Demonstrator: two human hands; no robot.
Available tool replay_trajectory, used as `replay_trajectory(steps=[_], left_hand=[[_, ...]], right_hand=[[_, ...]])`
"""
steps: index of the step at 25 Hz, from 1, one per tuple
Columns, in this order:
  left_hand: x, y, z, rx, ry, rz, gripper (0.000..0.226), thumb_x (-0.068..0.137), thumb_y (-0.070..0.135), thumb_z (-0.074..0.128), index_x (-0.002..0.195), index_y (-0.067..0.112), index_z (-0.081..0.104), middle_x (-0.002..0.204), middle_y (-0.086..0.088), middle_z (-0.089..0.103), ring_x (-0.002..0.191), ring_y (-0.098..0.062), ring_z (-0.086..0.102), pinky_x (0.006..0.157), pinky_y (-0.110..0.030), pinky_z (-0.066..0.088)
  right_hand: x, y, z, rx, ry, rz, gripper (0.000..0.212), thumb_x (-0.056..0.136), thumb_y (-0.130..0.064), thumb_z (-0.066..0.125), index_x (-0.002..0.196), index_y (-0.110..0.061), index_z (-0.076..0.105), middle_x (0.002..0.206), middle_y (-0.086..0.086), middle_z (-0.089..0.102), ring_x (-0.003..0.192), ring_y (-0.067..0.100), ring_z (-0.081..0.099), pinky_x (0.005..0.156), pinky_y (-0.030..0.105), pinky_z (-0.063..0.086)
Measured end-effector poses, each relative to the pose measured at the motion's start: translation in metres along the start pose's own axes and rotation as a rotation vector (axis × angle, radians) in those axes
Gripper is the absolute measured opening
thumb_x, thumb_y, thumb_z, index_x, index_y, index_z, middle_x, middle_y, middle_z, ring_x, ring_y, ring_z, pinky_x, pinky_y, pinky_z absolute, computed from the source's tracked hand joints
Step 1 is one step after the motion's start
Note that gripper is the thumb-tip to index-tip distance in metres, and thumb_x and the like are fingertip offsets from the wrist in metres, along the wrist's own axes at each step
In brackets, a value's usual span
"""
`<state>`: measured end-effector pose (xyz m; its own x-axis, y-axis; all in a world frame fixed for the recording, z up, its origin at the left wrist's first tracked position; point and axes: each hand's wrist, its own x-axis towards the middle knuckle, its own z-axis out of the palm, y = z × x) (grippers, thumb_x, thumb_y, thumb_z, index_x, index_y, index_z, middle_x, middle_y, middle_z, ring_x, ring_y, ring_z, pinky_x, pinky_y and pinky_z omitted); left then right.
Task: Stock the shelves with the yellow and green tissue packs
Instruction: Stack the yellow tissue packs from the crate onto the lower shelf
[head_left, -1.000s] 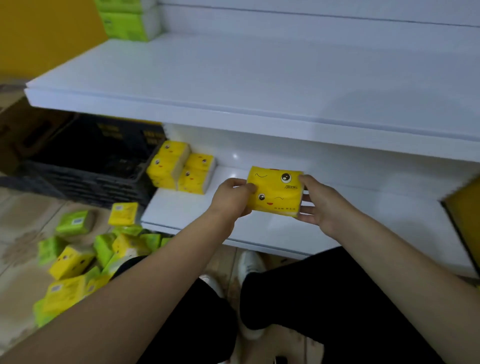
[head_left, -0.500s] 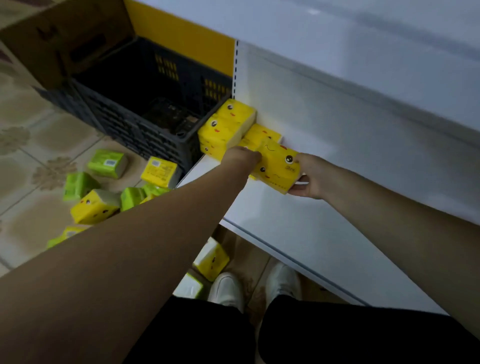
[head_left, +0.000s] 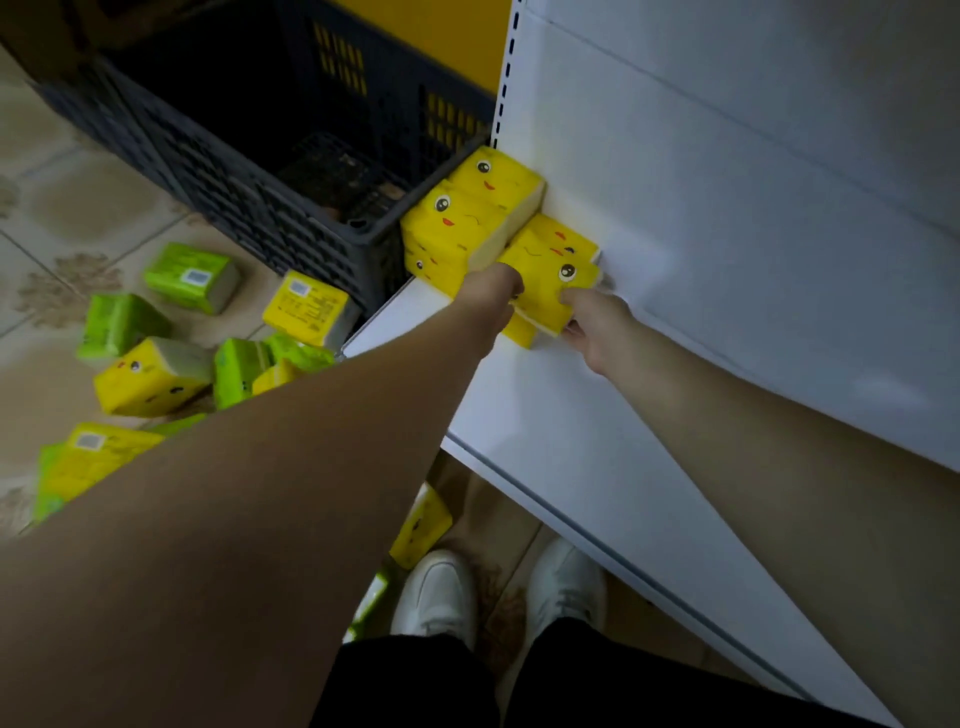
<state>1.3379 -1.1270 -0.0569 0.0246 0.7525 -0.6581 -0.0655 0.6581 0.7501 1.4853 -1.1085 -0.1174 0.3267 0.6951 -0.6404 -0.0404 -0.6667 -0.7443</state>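
Shoes: white pair (head_left: 498, 592) nearest the viewer, on the floor below the shelf edge, well short of the fingers.
Floor stock: loose yellow and green packs (head_left: 156, 374) lie scattered to the left, well apart from both hands.
Left hand (head_left: 491, 291): fingers curled onto the left end of the held yellow pack (head_left: 545, 291).
Right hand (head_left: 597, 325): thumb on top, fingers under the right end; both hands pinch the pack between them.
Pack position: low over the bottom shelf (head_left: 571, 415); contact with the board cannot be told.
Beyond fingertips: shelved yellow packs (head_left: 478, 218) touching the back panel.
Crate (head_left: 249, 171): dark, left of the shelf.
Step judged: placing one pack.
Next: seat it flush against the row, release, fetch another.
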Motion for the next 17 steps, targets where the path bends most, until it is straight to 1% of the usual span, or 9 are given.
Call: replay_trajectory(steps=[2, 3, 5, 7, 8, 11, 14, 15, 17], left_hand=[[0.006, 0.005, 0.012, 0.057, -0.045, 0.036, 0.025, 0.085, 0.0, 0.051, 0.108, 0.005, 0.058, 0.077, -0.001, 0.043, 0.088, -0.024, 0.046, 0.078, -0.029, 0.044], [0.007, 0.008, 0.018, 0.095, -0.043, 0.052, 0.026, 0.086, 0.001, 0.051, 0.111, 0.007, 0.058, 0.077, -0.003, 0.043, 0.089, -0.025, 0.045, 0.082, -0.032, 0.045], [0.009, 0.016, 0.025, 0.13, -0.054, 0.085, 0.016, 0.086, 0.002, 0.052, 0.099, 0.01, 0.055, 0.076, -0.005, 0.044, 0.086, -0.025, 0.046, 0.084, -0.033, 0.046], [0.012, 0.023, 0.029, 0.083, -0.098, 0.101, 0.008, 0.08, 0.008, 0.057, 0.087, 0.011, 0.054, 0.08, -0.006, 0.049, 0.087, -0.025, 0.048, 0.086, -0.033, 0.045], [0.014, 0.024, 0.029, 0.062, -0.114, 0.097, 0.009, 0.078, 0.009, 0.058, 0.087, 0.013, 0.054, 0.088, -0.007, 0.052, 0.091, -0.026, 0.05, 0.088, -0.033, 0.045], [0.02, 0.027, 0.027, 0.041, -0.167, 0.078, 0.017, 0.088, -0.001, 0.05, 0.086, 0.016, 0.053, 0.118, -0.007, 0.051, 0.116, -0.024, 0.048, 0.102, -0.037, 0.042], [0.026, 0.028, 0.025, 0.156, -0.187, 0.082, 0.024, 0.089, -0.002, 0.047, 0.085, 0.021, 0.052, 0.118, -0.006, 0.046, 0.112, -0.022, 0.041, 0.105, -0.039, 0.038], [0.028, 0.029, 0.024, 0.199, -0.191, 0.081, 0.023, 0.089, -0.001, 0.047, 0.091, 0.021, 0.054, 0.118, -0.005, 0.044, 0.109, -0.022, 0.039, 0.105, -0.041, 0.038], [0.029, 0.031, 0.022, 0.285, -0.195, 0.075, 0.035, 0.091, -0.001, 0.048, 0.121, 0.016, 0.053, 0.125, -0.007, 0.043, 0.115, -0.024, 0.04, 0.106, -0.042, 0.036]], right_hand=[[0.022, 0.005, -0.003, -0.041, 0.071, -0.037, 0.08, 0.05, -0.038, 0.068, 0.126, -0.015, 0.056, 0.125, 0.01, 0.062, 0.111, 0.031, 0.061, 0.093, 0.045, 0.053], [0.023, 0.004, -0.004, -0.03, 0.091, -0.041, 0.075, 0.054, -0.039, 0.066, 0.125, -0.016, 0.056, 0.126, 0.01, 0.061, 0.111, 0.031, 0.06, 0.09, 0.044, 0.054], [-0.011, -0.011, 0.0, -0.013, 0.069, -0.028, 0.054, 0.076, -0.035, 0.064, 0.126, -0.017, 0.054, 0.124, 0.009, 0.058, 0.105, 0.029, 0.061, 0.07, 0.037, 0.056], [-0.031, -0.028, 0.0, 0.016, 0.034, -0.072, 0.033, 0.093, -0.02, 0.056, 0.124, -0.012, 0.052, 0.108, 0.008, 0.058, 0.087, 0.021, 0.061, 0.064, 0.033, 0.054], [-0.029, -0.035, 0.0, 0.027, 0.028, -0.107, 0.028, 0.093, -0.013, 0.055, 0.121, -0.01, 0.053, 0.102, 0.008, 0.059, 0.082, 0.019, 0.06, 0.071, 0.034, 0.056], [-0.007, -0.052, -0.007, 0.02, 0.082, -0.146, 0.056, 0.071, -0.021, 0.067, 0.123, -0.003, 0.056, 0.107, 0.013, 0.064, 0.095, 0.026, 0.063, 0.096, 0.043, 0.052], [-0.008, -0.057, -0.002, -0.076, -0.034, -0.1, 0.052, 0.084, -0.022, 0.064, 0.133, -0.011, 0.051, 0.135, 0.008, 0.055, 0.12, 0.024, 0.054, 0.106, 0.039, 0.043], [-0.02, -0.059, 0.001, -0.145, -0.088, -0.072, 0.051, 0.091, -0.022, 0.059, 0.139, -0.014, 0.045, 0.142, 0.004, 0.047, 0.128, 0.023, 0.046, 0.108, 0.039, 0.04], [-0.024, -0.057, -0.001, -0.251, -0.148, -0.044, 0.054, 0.097, -0.024, 0.053, 0.147, -0.017, 0.034, 0.152, 0.003, 0.034, 0.14, 0.022, 0.033, 0.112, 0.04, 0.034]])
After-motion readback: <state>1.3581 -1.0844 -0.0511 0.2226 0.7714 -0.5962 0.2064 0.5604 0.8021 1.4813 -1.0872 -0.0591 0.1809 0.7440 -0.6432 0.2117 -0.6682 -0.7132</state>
